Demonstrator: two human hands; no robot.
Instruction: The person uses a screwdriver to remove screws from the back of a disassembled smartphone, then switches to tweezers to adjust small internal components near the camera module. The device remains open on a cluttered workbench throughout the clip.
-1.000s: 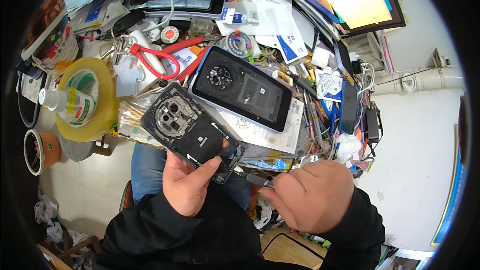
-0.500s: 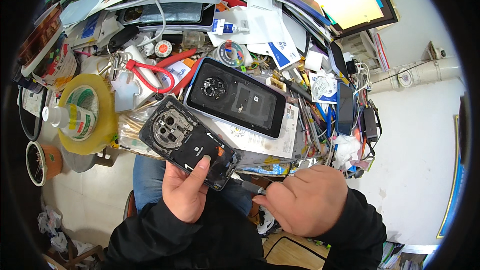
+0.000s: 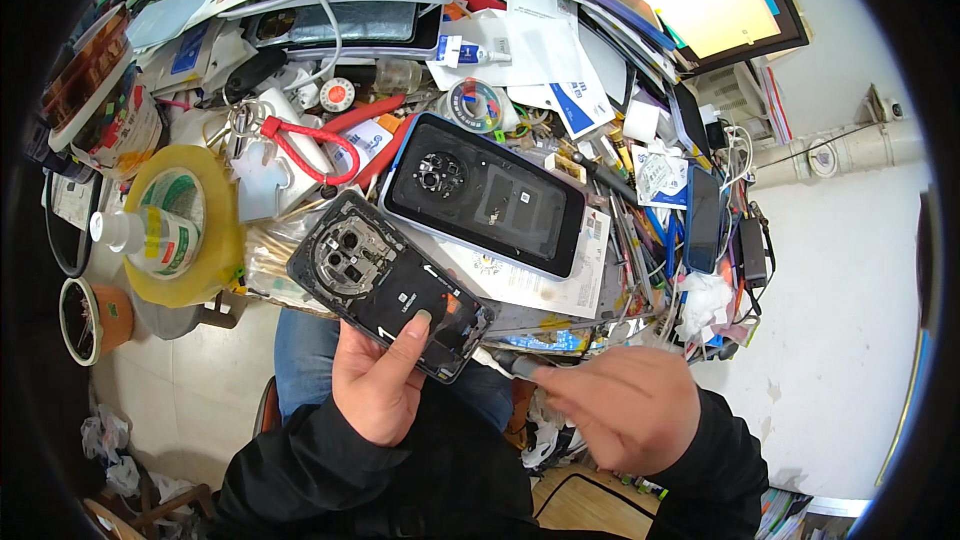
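Note:
My left hand [image 3: 378, 385] grips an opened smartphone [image 3: 405, 285] by its near side, thumb on top of the dark inner face. The phone lies tilted, with its round camera area at the upper left and its lower end toward my right hand. Closed fingers of my right hand [image 3: 632, 405] hold a slim tool [image 3: 522, 367] with a dark grey grip and a pale, narrow front end. That end is at the phone's lower right edge; whether it touches is unclear. Just beyond lies a larger dark panel [image 3: 500, 205] with a round camera opening, on a white sheet [image 3: 585, 285].
A yellow tape roll [image 3: 215, 260] and a white-capped bottle [image 3: 165, 240] stand at left. Keys on a red strap [image 3: 315, 155] lie behind the phone. Tools, papers and cables crowd the bench. Further right are a dark phone [image 3: 704, 220] and a white wad [image 3: 705, 302]; a monitor [image 3: 730, 0] stands at the back.
The view has shifted slightly. My right hand has turned and moved a little, and more of the tool's pale front end shows. My left hand keeps its hold on the smartphone.

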